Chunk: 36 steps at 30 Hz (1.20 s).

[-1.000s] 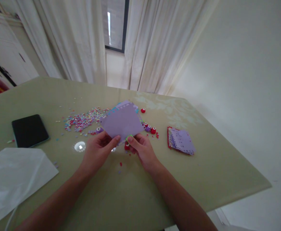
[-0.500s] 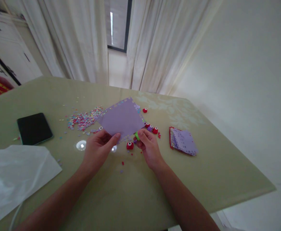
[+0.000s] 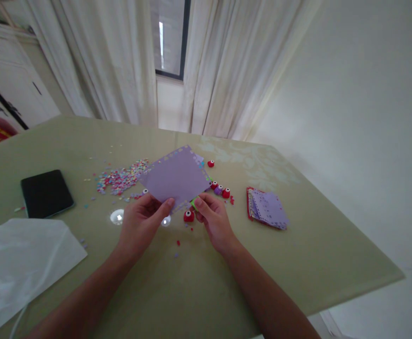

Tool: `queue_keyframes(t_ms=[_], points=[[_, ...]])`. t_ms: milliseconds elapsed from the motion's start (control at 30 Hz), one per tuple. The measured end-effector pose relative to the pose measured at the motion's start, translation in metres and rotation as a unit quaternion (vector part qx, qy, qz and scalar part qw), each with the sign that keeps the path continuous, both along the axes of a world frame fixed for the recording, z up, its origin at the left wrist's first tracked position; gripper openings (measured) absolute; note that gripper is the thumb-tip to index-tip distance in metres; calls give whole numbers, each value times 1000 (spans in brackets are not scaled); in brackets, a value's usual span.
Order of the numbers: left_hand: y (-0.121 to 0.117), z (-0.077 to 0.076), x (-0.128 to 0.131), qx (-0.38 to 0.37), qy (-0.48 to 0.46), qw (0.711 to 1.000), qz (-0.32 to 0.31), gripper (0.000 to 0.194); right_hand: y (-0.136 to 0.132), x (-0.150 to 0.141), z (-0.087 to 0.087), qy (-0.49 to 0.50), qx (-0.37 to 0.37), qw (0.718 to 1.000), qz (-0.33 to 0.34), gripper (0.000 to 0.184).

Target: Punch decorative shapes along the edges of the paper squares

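Observation:
My left hand (image 3: pixel 144 226) pinches a purple sheet of paper (image 3: pixel 178 176) between thumb and fingers near its lower corner. Small punched holes run along the sheet's edges. My right hand (image 3: pixel 215 219) is closed around a small green craft punch (image 3: pixel 194 203) at the sheet's lower right edge; the fingers hide most of it. Just below the paper sits a red craft punch (image 3: pixel 188 216). More small punches, red (image 3: pixel 226 193) and purple (image 3: pixel 218 189), stand in a row beyond my right hand, and another red one (image 3: pixel 210 163) lies farther back.
Colourful paper confetti (image 3: pixel 121 179) is heaped left of the sheet. A black tablet (image 3: pixel 47 193) and a white bag (image 3: pixel 26 268) lie at the left. On the right rests a stack of punched purple and red paper (image 3: pixel 267 208). The table's edge (image 3: pixel 354 296) slopes off at right.
The green punch in my right hand has moved slightly left along the sheet's lower edge. Both hands still hold their things; the whole view has shifted a little.

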<state>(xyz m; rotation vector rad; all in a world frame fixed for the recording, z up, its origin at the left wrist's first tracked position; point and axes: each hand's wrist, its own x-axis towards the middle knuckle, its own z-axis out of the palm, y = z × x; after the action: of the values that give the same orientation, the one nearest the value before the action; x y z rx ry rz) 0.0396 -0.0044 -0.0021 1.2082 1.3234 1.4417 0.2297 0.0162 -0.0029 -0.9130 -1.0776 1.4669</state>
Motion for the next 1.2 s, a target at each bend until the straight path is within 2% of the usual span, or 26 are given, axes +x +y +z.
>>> queue_keyframes(t_ms=[333, 633, 1000, 1200], points=[[0, 1, -1, 10, 1, 1000, -3, 36, 5, 3, 0, -12, -6, 1000, -23, 52], [-1, 0, 0, 13, 13, 1000, -5, 35, 2, 1, 0, -16, 1, 1000, -10, 52], [-1, 6, 5, 2, -4, 1000, -16, 34, -2, -4, 1, -14, 1, 1000, 15, 50], [0, 9, 4, 5, 12, 1000, -15, 36, 0, -2, 1, -18, 21, 1000, -10, 51]])
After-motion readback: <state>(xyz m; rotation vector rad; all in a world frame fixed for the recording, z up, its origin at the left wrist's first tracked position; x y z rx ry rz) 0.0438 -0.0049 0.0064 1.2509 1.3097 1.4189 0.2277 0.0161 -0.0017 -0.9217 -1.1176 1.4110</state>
